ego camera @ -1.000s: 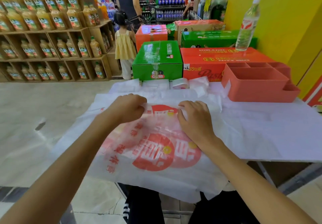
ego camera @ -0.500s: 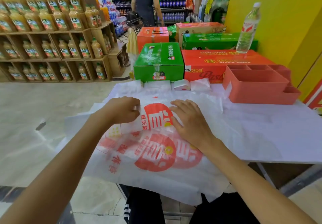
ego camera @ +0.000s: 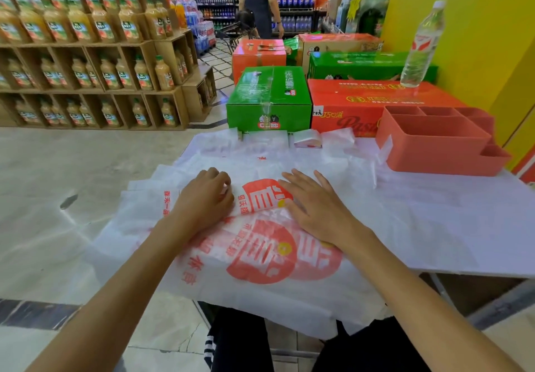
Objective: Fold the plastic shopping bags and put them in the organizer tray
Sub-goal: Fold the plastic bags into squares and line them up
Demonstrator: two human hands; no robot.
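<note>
White plastic bag on table: left hand pinches folded flap, right hand pressed flat, fingers straight; organizer tray nearby.

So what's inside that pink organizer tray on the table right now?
The organizer tray shows only bare compartment walls: no folded bags are visible in it. Its near wall hides the compartment floors, so something flat at the bottom cannot be ruled out.

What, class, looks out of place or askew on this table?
The stack of plastic bags hangs over the table's near edge, its layers fanned unevenly at the left. The organizer tray holds no bags. Nothing looks spilled or torn.
</note>
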